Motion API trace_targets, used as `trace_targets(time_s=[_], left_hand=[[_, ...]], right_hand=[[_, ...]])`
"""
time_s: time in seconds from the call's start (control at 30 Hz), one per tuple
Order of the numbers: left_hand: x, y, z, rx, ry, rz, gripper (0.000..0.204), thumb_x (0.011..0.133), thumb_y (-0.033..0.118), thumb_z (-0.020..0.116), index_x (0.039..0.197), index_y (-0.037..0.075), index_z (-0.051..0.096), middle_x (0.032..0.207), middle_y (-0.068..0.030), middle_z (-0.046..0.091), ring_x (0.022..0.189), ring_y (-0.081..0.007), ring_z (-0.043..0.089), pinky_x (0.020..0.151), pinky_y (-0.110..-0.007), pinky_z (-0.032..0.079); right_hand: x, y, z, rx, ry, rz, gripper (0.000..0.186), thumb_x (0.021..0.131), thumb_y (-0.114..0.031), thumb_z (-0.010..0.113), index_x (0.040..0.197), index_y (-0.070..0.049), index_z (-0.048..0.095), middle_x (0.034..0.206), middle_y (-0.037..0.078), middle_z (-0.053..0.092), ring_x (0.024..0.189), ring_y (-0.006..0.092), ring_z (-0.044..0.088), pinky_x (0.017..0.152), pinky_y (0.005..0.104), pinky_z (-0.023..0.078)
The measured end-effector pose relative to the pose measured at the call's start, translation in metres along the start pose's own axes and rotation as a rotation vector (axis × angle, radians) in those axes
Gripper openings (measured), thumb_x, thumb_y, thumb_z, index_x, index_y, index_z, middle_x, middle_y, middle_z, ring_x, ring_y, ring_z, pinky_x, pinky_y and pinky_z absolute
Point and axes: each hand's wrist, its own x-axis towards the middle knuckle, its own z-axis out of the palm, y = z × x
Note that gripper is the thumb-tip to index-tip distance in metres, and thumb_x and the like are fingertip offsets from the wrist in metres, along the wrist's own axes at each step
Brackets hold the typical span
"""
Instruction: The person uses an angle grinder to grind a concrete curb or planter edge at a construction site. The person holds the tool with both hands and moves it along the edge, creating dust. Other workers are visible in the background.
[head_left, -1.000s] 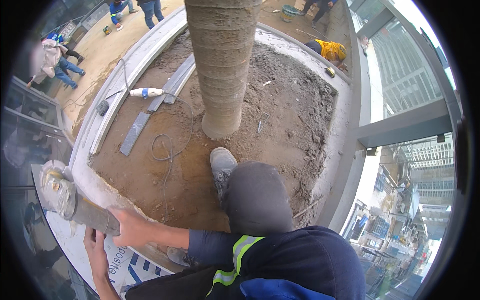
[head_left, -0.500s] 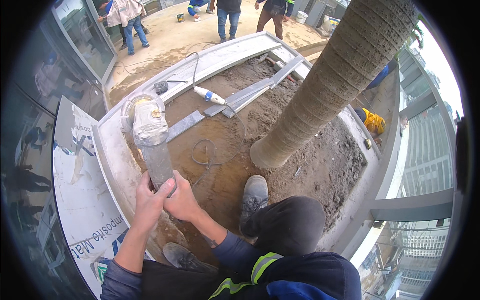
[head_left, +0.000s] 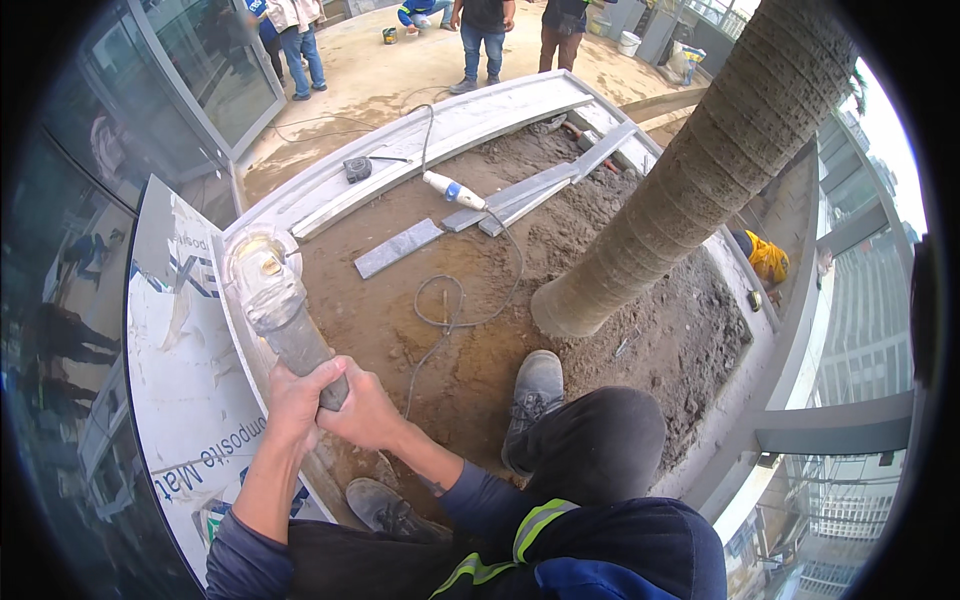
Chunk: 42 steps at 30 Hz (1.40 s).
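The dusty angle grinder (head_left: 278, 300) is gripped at its rear by the left hand (head_left: 297, 395) and right hand (head_left: 365, 410) together, its head at the near-left corner of the planter curb (head_left: 462, 125); contact cannot be confirmed. With both hands rearward, a catching edge could cause kickback; the looped cable (head_left: 521, 255) on the soil could snag a shoe (head_left: 540, 380).
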Motion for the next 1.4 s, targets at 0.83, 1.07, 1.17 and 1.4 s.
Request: trace_targets(time_s=[0.83,1.07,1.17,1.4], left_hand=[[-0.012,0.008,0.009,-0.036,-0.029,0.121,0.047,0.087,0.01,0.079,0.128,0.0,0.057,0.108,-0.0072,0.067,0.096,-0.0176,0.066,0.086,-0.034,0.055],[-0.022,0.023,0.013,0.01,-0.033,0.226,0.044,0.088,0.015,0.08,0.124,0.0,0.059,0.104,-0.0047,0.066,0.093,-0.0138,0.065,0.085,-0.031,0.054],[-0.018,0.021,-0.002,0.007,-0.06,0.289,0.046,0.088,0.018,0.081,0.124,0.0,0.059,0.104,-0.0041,0.066,0.093,-0.0129,0.065,0.084,-0.031,0.053],[-0.017,0.004,-0.013,0.037,-0.14,0.321,0.053,0.105,0.042,0.06,0.135,0.0,0.053,0.116,-0.0072,0.065,0.105,-0.014,0.063,0.092,-0.032,0.054]], right_hand=[[-0.011,-0.039,-0.012,0.004,0.028,-0.046,0.058,0.075,-0.019,0.082,0.121,0.006,0.056,0.097,0.025,0.071,0.09,0.0273,0.072,0.081,0.0404,0.055],[-0.007,-0.039,-0.005,0.057,-0.023,-0.082,0.06,0.077,-0.02,0.08,0.126,0.004,0.054,0.103,0.024,0.07,0.095,0.0325,0.071,0.085,0.0411,0.054],[-0.004,-0.038,0.0,0.081,-0.028,-0.161,0.06,0.076,-0.016,0.08,0.126,0.003,0.054,0.105,0.019,0.069,0.097,0.0251,0.069,0.085,0.0383,0.054],[-0.012,-0.039,-0.003,0.203,-0.175,0.005,0.047,0.074,-0.007,0.073,0.118,0.004,0.059,0.101,0.01,0.069,0.09,0.0143,0.065,0.081,0.0316,0.053]])
